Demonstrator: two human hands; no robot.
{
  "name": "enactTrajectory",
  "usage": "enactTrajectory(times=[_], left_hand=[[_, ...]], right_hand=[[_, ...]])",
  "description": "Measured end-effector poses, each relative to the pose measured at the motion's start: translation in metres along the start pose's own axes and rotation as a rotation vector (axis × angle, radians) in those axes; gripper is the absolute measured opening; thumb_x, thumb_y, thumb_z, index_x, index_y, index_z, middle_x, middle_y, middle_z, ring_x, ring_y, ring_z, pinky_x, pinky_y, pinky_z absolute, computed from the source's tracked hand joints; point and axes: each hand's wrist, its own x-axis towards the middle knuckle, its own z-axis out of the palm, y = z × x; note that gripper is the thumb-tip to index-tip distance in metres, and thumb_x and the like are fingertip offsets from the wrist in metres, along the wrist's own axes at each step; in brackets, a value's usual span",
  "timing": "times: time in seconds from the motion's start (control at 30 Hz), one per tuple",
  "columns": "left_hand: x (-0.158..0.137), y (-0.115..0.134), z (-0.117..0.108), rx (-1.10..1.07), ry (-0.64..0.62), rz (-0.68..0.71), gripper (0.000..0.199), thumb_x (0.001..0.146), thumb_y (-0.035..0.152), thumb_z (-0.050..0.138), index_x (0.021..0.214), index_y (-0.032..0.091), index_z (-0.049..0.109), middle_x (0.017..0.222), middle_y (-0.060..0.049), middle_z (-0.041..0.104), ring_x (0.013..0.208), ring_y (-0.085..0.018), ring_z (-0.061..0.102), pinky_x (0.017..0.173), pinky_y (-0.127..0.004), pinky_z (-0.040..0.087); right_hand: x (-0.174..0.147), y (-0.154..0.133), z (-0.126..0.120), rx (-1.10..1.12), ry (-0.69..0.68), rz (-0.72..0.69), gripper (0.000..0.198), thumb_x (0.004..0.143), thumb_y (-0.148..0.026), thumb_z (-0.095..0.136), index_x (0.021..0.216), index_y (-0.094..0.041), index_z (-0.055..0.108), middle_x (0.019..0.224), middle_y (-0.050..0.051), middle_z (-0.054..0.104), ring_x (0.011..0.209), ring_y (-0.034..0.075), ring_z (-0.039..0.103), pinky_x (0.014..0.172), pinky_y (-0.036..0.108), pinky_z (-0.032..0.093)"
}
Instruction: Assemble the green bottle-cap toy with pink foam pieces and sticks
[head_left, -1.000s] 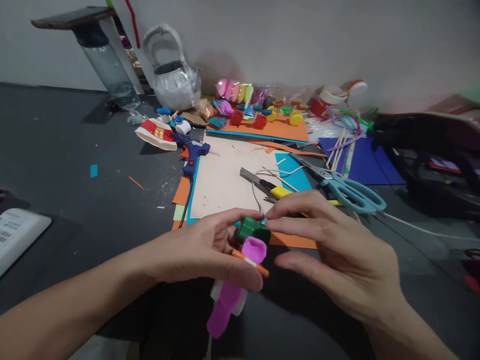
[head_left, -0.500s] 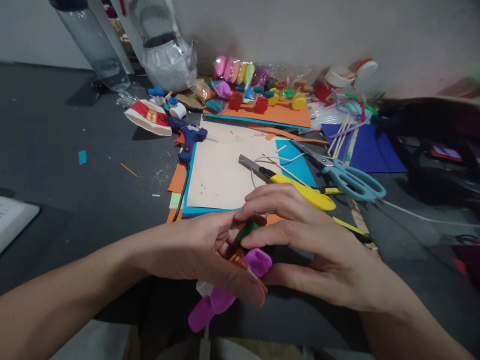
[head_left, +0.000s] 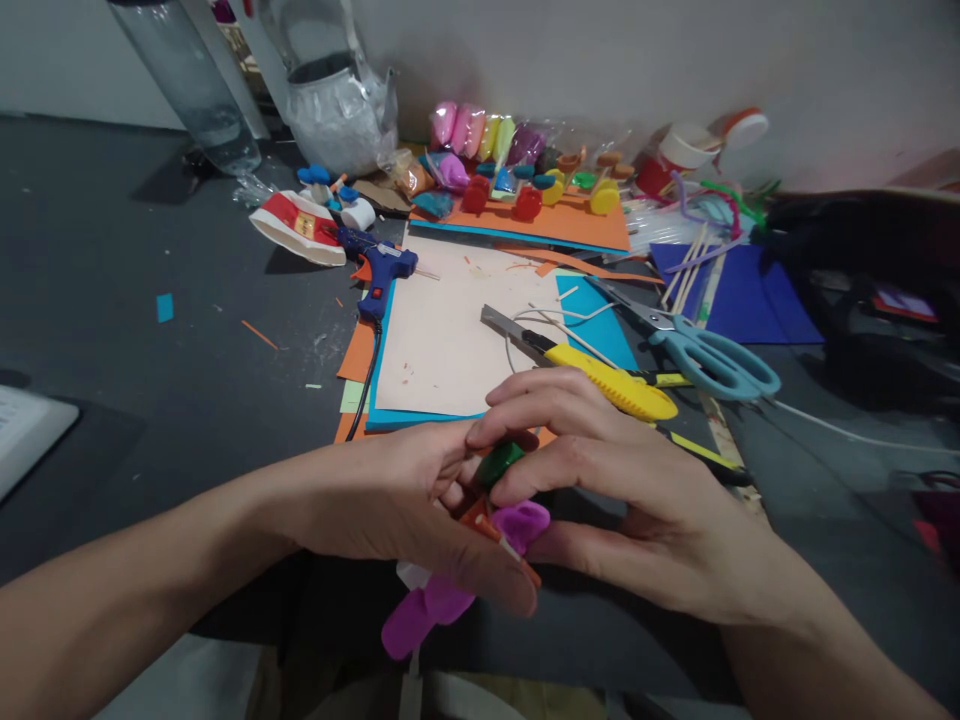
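Observation:
Over the near edge of the table, my left hand (head_left: 412,500) is wrapped round a small clay model, its thumb lying along the front. Magenta lumps (head_left: 429,612) of the model poke out below that thumb, beside a whitish bit. Between the two hands show a green clay piece (head_left: 501,463), an orange part (head_left: 480,515) and another magenta lump (head_left: 523,522). My right hand (head_left: 630,490) bends over the model from the right; its fingertips touch the green piece and its thumb meets the upper magenta lump. Fingers hide the rest of the model.
Past my right hand lie a yellow utility knife (head_left: 611,383), blade out, and blue-handled scissors (head_left: 712,360). Stacked paper (head_left: 442,350) lies ahead, with a blue glue gun (head_left: 382,275) at its left. Clay packets (head_left: 465,130), a kettle (head_left: 337,115) and a bottle (head_left: 184,85) stand behind.
The whole view has shifted slightly. Both hands keep nearly the same grip; the upper magenta lump has turned a little, and slightly more of the green piece shows.

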Motion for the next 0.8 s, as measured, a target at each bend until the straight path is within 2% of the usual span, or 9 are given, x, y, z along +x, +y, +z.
enactTrajectory(times=[0.13, 0.27, 0.37, 0.47, 0.57, 0.67, 0.8], left_hand=[[0.0, 0.001, 0.002, -0.029, -0.016, 0.026, 0.037, 0.069, 0.013, 0.084, 0.092, 0.019, 0.056, 0.071, 0.008, 0.051, 0.062, -0.005, 0.046, 0.056, -0.015, 0.036], [0.0, 0.002, 0.003, -0.063, -0.021, 0.035, 0.045, 0.068, 0.011, 0.084, 0.104, 0.02, 0.059, 0.074, 0.007, 0.057, 0.065, -0.006, 0.05, 0.058, -0.015, 0.041], [0.0, 0.002, 0.004, -0.076, -0.012, 0.042, 0.045, 0.073, 0.009, 0.08, 0.111, 0.021, 0.059, 0.075, 0.007, 0.058, 0.065, -0.005, 0.052, 0.059, -0.014, 0.042], [-0.001, 0.003, 0.003, -0.099, 0.016, 0.03, 0.068, 0.065, 0.006, 0.086, 0.123, 0.024, 0.057, 0.077, 0.007, 0.061, 0.067, -0.005, 0.056, 0.062, -0.014, 0.045], [-0.001, 0.001, 0.0, -0.116, 0.014, 0.005, 0.085, 0.057, 0.005, 0.09, 0.13, 0.028, 0.054, 0.081, 0.006, 0.065, 0.072, -0.008, 0.06, 0.067, -0.017, 0.049], [-0.001, -0.001, -0.001, -0.133, -0.022, 0.008, 0.075, 0.063, 0.007, 0.087, 0.128, 0.028, 0.057, 0.081, 0.006, 0.066, 0.071, -0.007, 0.06, 0.067, -0.018, 0.049], [0.001, -0.003, -0.001, -0.123, -0.003, 0.04, 0.059, 0.069, 0.008, 0.083, 0.121, 0.026, 0.062, 0.08, 0.006, 0.066, 0.071, -0.007, 0.061, 0.069, -0.018, 0.047]], right_hand=[[0.0, 0.0, 0.001, -0.023, 0.01, -0.006, 0.016, 0.089, -0.024, 0.067, 0.104, -0.019, 0.068, 0.116, 0.006, 0.067, 0.118, 0.017, 0.055, 0.104, 0.035, 0.042], [-0.001, 0.0, 0.002, -0.036, 0.013, -0.016, 0.012, 0.091, -0.026, 0.065, 0.102, -0.021, 0.068, 0.115, 0.005, 0.068, 0.118, 0.018, 0.055, 0.103, 0.036, 0.043], [-0.006, 0.0, -0.001, -0.07, 0.032, -0.014, 0.022, 0.089, -0.027, 0.068, 0.11, -0.022, 0.065, 0.117, 0.005, 0.067, 0.118, 0.019, 0.056, 0.106, 0.038, 0.044], [-0.01, -0.002, -0.006, -0.161, 0.087, -0.011, 0.027, 0.087, -0.028, 0.07, 0.113, -0.026, 0.063, 0.123, 0.005, 0.064, 0.119, 0.021, 0.058, 0.105, 0.041, 0.047], [-0.01, -0.008, -0.009, -0.293, 0.109, -0.06, 0.01, 0.09, -0.025, 0.064, 0.097, -0.031, 0.069, 0.123, 0.002, 0.064, 0.117, 0.022, 0.06, 0.102, 0.038, 0.05], [-0.01, -0.014, -0.006, -0.353, 0.184, -0.034, 0.013, 0.087, -0.024, 0.067, 0.091, -0.035, 0.07, 0.118, -0.002, 0.067, 0.112, 0.02, 0.063, 0.098, 0.031, 0.054], [-0.014, -0.018, 0.004, -0.35, 0.238, 0.128, 0.029, 0.087, -0.03, 0.068, 0.116, -0.035, 0.064, 0.115, 0.002, 0.069, 0.11, 0.023, 0.066, 0.092, 0.033, 0.059]])
